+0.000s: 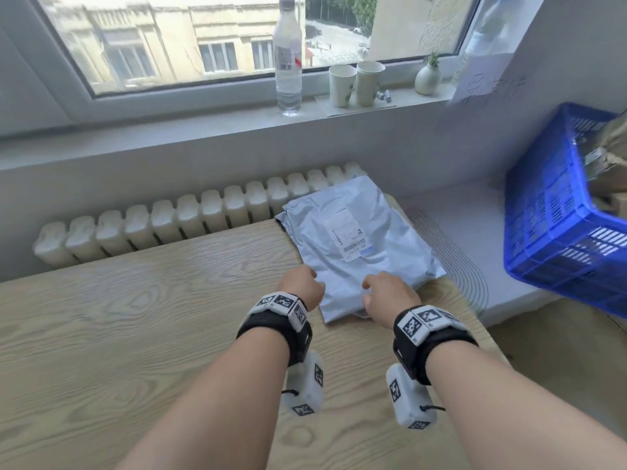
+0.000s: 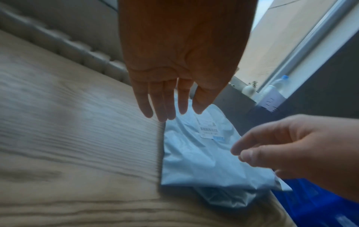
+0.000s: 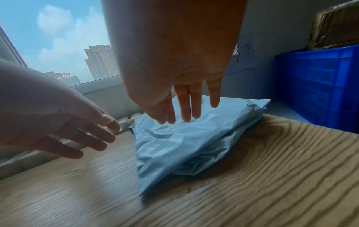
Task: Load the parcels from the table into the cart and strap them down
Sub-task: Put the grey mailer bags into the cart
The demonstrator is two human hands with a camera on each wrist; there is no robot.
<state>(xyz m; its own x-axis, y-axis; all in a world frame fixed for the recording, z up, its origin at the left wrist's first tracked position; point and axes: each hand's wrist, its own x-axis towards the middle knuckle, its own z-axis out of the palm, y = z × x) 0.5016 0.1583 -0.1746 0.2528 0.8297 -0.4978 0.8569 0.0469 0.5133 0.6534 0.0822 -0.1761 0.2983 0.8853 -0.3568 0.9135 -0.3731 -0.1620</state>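
A grey plastic mailer parcel [image 1: 353,239] with a white barcode label lies at the far right corner of the wooden table [image 1: 135,317]; a second grey bag [image 2: 229,196] peeks out beneath it. My left hand [image 1: 300,286] hovers at the parcel's near left edge, fingers straight and spread, holding nothing. My right hand [image 1: 388,295] hovers over the near right part of the parcel [image 3: 190,138], fingers extended downward just above the plastic. The left hand [image 2: 163,104] and right hand [image 3: 186,107] each appear open in the wrist views.
A blue slotted plastic crate [image 1: 556,225] holding a brown taped parcel [image 3: 336,29] stands right of the table. A white radiator [image 1: 169,218] runs behind the table. On the windowsill stand a water bottle [image 1: 288,59], two paper cups [image 1: 356,83] and a small vase [image 1: 428,78].
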